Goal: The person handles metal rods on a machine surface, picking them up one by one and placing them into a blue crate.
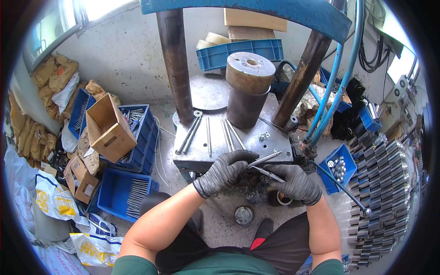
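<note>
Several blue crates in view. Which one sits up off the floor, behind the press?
The blue crate behind the grey steel cylinder, lying on its side against the wall under the wooden boards. The other crates, including the rod-filled crate at left, sit on the floor.

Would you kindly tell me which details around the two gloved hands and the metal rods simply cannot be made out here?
Head view only:
- Left hand: its fingers curl over the near end of one metal rod, hiding the grip.
- Right hand: the second rod runs under its glove; its length is hidden.
- Small parts below the hands: shadowed, too small to identify.
- Press frame: cut off by the top edge.
</note>
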`<state>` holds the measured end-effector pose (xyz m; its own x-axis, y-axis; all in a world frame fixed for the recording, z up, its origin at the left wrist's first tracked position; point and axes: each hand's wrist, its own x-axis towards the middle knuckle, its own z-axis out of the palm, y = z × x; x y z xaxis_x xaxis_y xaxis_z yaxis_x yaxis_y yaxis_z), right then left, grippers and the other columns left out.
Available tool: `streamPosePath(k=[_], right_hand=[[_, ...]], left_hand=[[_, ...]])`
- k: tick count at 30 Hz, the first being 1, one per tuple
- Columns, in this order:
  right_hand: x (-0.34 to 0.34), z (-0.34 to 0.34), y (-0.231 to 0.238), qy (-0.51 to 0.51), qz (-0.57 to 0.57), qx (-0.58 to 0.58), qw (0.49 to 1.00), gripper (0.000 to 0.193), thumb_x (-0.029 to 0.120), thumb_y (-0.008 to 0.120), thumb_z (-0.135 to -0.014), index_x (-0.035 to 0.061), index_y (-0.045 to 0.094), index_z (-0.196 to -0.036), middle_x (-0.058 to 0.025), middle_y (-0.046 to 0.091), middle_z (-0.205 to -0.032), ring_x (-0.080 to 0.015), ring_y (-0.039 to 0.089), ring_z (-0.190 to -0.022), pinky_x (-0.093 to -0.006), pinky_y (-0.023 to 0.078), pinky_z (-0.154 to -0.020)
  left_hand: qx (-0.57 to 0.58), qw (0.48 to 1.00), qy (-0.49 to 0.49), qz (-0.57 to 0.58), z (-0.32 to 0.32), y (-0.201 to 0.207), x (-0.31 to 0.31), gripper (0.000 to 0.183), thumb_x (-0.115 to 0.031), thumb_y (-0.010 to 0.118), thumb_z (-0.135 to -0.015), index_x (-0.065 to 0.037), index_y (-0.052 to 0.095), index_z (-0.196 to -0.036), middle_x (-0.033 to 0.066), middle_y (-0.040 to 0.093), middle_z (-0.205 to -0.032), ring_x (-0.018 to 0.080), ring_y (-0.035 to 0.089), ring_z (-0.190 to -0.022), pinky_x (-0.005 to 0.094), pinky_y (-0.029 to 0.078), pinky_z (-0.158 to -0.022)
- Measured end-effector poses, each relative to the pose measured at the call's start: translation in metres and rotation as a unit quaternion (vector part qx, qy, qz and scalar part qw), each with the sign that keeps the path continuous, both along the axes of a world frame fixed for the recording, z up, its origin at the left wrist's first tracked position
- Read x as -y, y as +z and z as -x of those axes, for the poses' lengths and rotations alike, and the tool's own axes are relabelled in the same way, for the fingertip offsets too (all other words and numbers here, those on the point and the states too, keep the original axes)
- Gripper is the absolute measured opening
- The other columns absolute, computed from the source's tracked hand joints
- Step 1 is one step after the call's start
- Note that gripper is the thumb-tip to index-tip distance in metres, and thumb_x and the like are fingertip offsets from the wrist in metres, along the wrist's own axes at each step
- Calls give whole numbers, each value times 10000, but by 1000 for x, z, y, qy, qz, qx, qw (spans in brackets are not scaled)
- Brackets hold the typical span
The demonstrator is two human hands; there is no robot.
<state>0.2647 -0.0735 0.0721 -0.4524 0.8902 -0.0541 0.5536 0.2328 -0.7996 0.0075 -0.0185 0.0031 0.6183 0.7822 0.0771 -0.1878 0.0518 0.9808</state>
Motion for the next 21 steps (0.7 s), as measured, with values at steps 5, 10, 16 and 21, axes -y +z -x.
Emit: streamPosePath(k=[5, 10, 16, 21], right_hand=[[0, 1, -5, 5, 28, 8, 1000, 536, 62, 690, -841, 9, 631, -1371, -185, 735, -1145, -226, 692, -1040, -372, 536, -956], [-3, 1, -12, 20, 18, 4, 1000, 543, 84, 708, -844, 13, 628, -1377, -191, 734, -1171, -243, 701, -1077, -369, 538, -963], [-5, 3, -17, 27, 11, -6, 1000, 562, 113, 746, -843, 19, 625, -1383, -200, 722, -1202, -249, 702, -1103, -365, 537, -974], [-10, 3, -51, 26, -36, -24, 999, 614, 149, 758, -868, 25, 576, -1441, -178, 706, -1243, -225, 688, -1106, -361, 534, -977]], left_hand=[[28, 998, -7, 62, -1, 10, 4, 479, -268, 628, -975, 23, 627, -1357, 92, 702, -1138, 145, 647, -1048, 315, 536, -944], [14, 998, 11, 62, -2, 3, 0, 463, -156, 588, -915, 41, 642, -1331, 100, 712, -1137, 140, 642, -1005, 291, 527, -923], [21, 994, -1, 111, 3, -1, -3, 473, -77, 536, -867, 55, 642, -1308, 124, 713, -1148, 131, 679, -945, 259, 562, -794], [145, 955, -8, 257, 0, 8, -6, 539, -32, 496, -848, 91, 535, -1371, 228, 708, -1188, 128, 679, -676, 194, 514, -476]])
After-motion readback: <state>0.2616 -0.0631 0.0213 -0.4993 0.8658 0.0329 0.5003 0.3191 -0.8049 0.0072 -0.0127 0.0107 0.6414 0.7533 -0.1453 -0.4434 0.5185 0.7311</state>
